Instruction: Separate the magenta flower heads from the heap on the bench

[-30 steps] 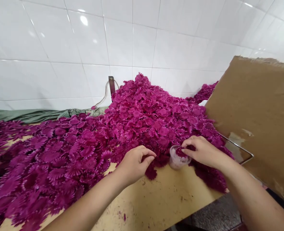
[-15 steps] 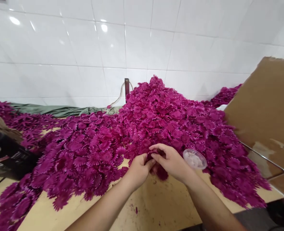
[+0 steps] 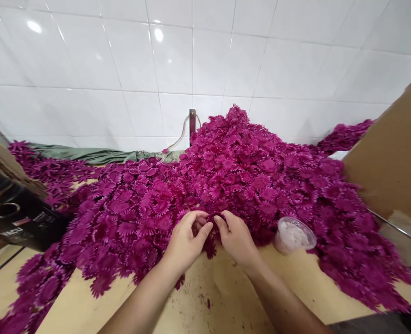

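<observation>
Both of my hands meet low over the front edge of a big heap of magenta flower heads (image 3: 233,162). Between them hangs a dark magenta flower head (image 3: 210,246), partly covered by fingers. My right hand (image 3: 235,236) pinches it between thumb and forefinger. Curled close beside it, my left hand (image 3: 186,239) has its thumb and fingers drawn together; whatever lies in them is too small to make out. To the right of my right hand stands a clear plastic tub (image 3: 294,235) with whitish contents.
A black box (image 3: 20,213) stands at the left, and a large cardboard sheet (image 3: 393,157) leans at the right. Green cloth (image 3: 97,154) lies along the tiled wall (image 3: 212,60). Small magenta scraps dot the wooden tabletop (image 3: 222,287).
My hands have drawn slightly apart, the left shifting left, and the flower head between them shows differently. The view has turned a little left, so the surroundings sit further right.
</observation>
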Motion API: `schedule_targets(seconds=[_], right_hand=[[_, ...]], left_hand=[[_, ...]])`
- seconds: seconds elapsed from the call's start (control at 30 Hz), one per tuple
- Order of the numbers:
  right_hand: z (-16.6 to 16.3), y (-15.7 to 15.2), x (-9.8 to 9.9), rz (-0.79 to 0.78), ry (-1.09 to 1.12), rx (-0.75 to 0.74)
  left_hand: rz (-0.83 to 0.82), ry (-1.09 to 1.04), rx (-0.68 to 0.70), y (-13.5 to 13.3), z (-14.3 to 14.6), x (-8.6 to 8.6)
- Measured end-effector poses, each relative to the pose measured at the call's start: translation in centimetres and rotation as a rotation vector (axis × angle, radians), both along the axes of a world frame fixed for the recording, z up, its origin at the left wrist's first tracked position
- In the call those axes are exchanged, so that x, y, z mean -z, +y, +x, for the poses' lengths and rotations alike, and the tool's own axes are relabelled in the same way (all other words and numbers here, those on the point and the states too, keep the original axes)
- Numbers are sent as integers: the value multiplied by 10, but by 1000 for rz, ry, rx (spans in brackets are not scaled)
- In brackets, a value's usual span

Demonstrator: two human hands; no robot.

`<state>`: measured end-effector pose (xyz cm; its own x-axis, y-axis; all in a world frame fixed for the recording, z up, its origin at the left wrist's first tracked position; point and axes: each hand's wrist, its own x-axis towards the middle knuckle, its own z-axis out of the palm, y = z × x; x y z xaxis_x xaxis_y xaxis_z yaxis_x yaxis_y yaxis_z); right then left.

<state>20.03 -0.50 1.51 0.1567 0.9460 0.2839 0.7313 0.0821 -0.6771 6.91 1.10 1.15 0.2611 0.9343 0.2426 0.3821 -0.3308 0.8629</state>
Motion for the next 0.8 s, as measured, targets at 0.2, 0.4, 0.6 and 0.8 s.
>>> schedule_targets(seconds=[0.2, 0.4, 0.6, 0.8], right_hand=[[-4, 8, 3, -78, 113, 2], [-6, 5, 1, -105, 410, -211], [-10, -4, 0, -116, 448, -245], [-12, -6, 2, -71, 343, -145]], left_hand=[[141, 1, 36, 3, 8, 4], [183, 21, 31, 5, 7, 3], [0, -14, -96, 14, 4, -7], [-251, -392, -172, 24, 18, -4]])
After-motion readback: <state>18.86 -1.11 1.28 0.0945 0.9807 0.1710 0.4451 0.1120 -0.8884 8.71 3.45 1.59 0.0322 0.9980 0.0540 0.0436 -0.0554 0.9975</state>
